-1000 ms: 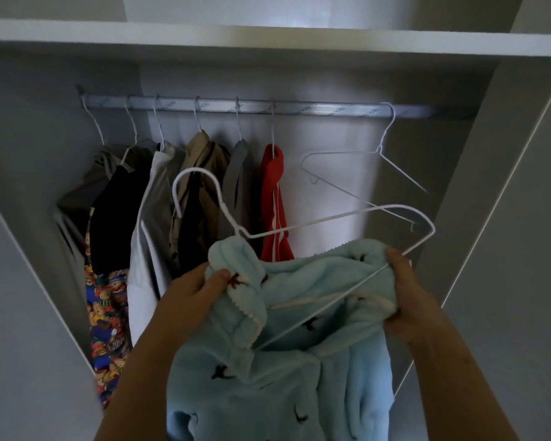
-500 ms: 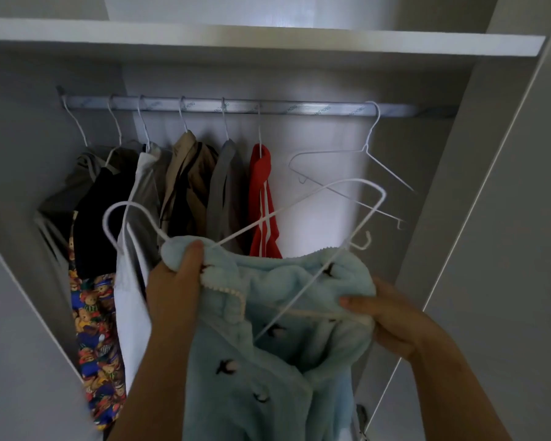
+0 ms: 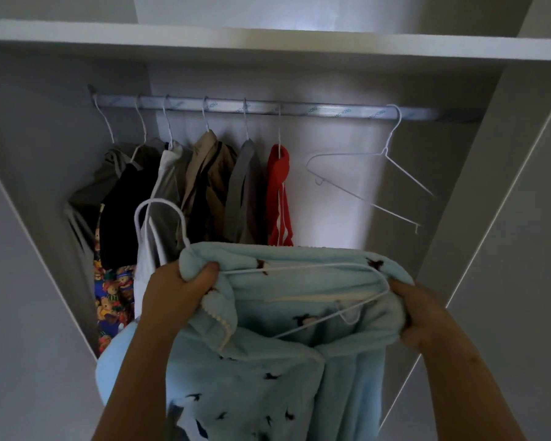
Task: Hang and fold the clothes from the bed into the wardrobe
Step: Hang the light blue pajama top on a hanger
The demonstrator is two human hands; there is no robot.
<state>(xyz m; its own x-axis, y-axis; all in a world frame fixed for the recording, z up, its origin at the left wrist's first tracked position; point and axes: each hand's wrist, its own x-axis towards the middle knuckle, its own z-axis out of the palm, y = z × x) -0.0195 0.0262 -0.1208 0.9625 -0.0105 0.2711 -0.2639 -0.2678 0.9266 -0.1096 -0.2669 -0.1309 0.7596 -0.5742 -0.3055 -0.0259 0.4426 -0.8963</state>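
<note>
A person stands at the open wardrobe [image 3: 506,186] with both arms raised, holding a pale blue fleece garment [image 3: 268,377] in front of the hanging space and below the rail [image 3: 299,109]. The left hand [image 3: 178,291] is clamped on the bunched left end of the fleece, fingers curled round the cloth. The right hand [image 3: 420,313] grips the bunched right end in the same way. A white wire hanger [image 3: 158,202] sits partly inside the fleece. Its hook sticks out to the left above the left hand, and its wire arms lie across the open top of the garment. The rest of the fleece, dotted with small dark figures, hangs down between the forearms.

Six hangers with clothes crowd the left half of the rail, among them a tan garment [image 3: 204,186], a grey one [image 3: 242,192] and a red one [image 3: 279,192]. A bear-print cloth [image 3: 112,300] shows at the lower left. Toward the rail's right end hangs one bare wire hanger [image 3: 372,173], well apart from the clothes. A white shelf [image 3: 268,43] runs above the rail.
</note>
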